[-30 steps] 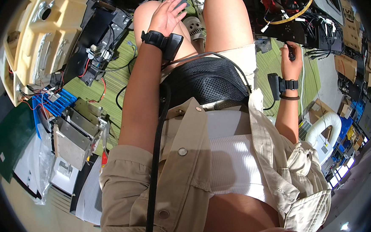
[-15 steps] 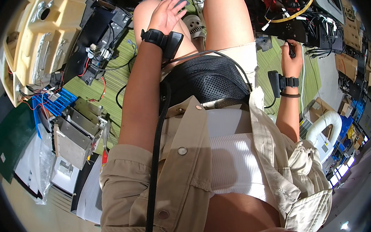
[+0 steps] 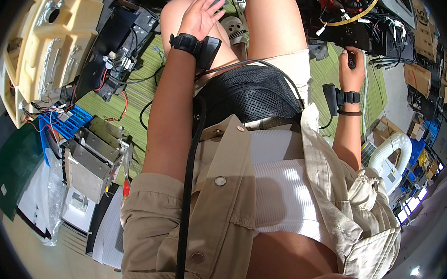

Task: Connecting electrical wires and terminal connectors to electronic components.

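My left hand (image 3: 203, 18) hovers by my left knee with its palm turned up and fingers spread, holding nothing. At the right, my right hand (image 3: 350, 75) is closed around a small black handle-like object (image 3: 351, 60); its kind is hidden by the fingers. Just beyond the fingertips is the edge of a black perforated metal plate (image 3: 348, 37), and whether they touch it I cannot tell. Each wrist carries a strapped black device, the left one (image 3: 208, 53) larger in view than the right one (image 3: 330, 99).
A black mesh pouch (image 3: 254, 94) with a cable lies on my lap. To the left stand a cream moulded shell (image 3: 66, 36), a blue plastic rack (image 3: 71, 122) and a metal bracket assembly (image 3: 87, 168). A yellow cable loop (image 3: 361, 14) and a white hose (image 3: 400, 146) are at right.
Almost nothing differs. Both hands keep their places and poses; only a very slight shift of my legs and clothing shows.
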The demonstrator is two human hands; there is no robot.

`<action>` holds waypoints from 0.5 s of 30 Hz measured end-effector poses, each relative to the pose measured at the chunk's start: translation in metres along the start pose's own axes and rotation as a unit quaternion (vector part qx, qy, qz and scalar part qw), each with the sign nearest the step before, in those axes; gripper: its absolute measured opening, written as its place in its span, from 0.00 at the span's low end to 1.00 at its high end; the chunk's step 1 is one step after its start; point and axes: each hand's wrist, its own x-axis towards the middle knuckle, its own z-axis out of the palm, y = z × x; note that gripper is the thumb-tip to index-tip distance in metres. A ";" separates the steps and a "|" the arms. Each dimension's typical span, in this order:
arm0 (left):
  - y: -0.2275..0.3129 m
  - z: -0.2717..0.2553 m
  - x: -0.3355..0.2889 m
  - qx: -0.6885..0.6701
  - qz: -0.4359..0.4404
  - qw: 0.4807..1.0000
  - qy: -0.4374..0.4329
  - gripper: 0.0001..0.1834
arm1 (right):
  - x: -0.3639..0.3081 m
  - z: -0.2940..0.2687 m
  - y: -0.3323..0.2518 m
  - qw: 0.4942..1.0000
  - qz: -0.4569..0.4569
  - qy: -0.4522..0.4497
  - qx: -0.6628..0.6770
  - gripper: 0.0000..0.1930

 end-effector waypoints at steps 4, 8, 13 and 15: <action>0.000 0.000 0.000 0.004 -0.004 1.000 0.003 0.22 | -0.002 0.002 0.003 1.000 -0.013 0.001 0.002 0.11; 0.000 -0.001 0.000 -0.002 -0.005 1.000 0.004 0.22 | -0.006 0.005 0.005 0.999 -0.026 -0.001 0.027 0.12; 0.001 0.002 0.001 -0.007 -0.013 1.000 0.013 0.21 | -0.009 0.014 0.029 0.991 0.018 -0.017 0.134 0.13; 0.000 0.003 0.000 -0.002 -0.011 1.000 0.014 0.21 | -0.013 0.016 0.029 0.986 0.025 -0.014 0.164 0.14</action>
